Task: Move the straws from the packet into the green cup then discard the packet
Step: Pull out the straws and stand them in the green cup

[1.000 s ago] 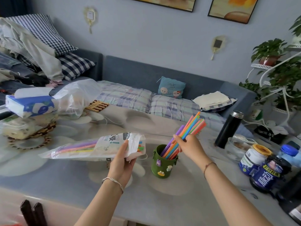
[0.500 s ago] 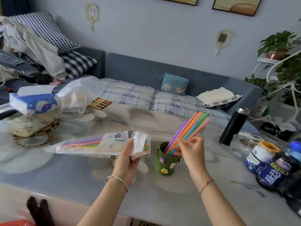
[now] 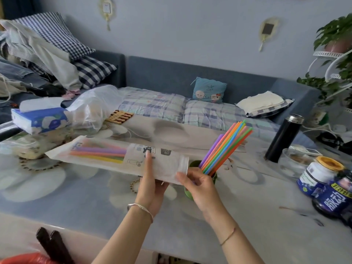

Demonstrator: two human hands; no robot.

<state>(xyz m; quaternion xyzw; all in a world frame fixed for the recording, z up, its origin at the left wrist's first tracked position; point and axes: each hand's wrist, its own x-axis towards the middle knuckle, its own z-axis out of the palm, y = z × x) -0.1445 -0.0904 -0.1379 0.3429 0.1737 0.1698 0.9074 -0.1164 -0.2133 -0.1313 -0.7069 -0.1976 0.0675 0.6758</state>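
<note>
Your left hand [image 3: 152,187] grips the packet [image 3: 167,166] near its open end, thumb on top, holding it level above the table [image 3: 76,206]. The last straws [image 3: 99,154] lie back at its closed end. Your right hand [image 3: 202,189] sits at the mouth, fingers [image 3: 180,175] curled against the edge (whether they pinch anything, I cannot tell). The green cup [image 3: 187,192], mid-table, hides behind that hand, and its bundle of straws [image 3: 226,147] leans toward the far right corner. The risk, as I judge it, is your right wrist tipping the top-heavy cup, or a tilted packet spilling straws past the rim.
</note>
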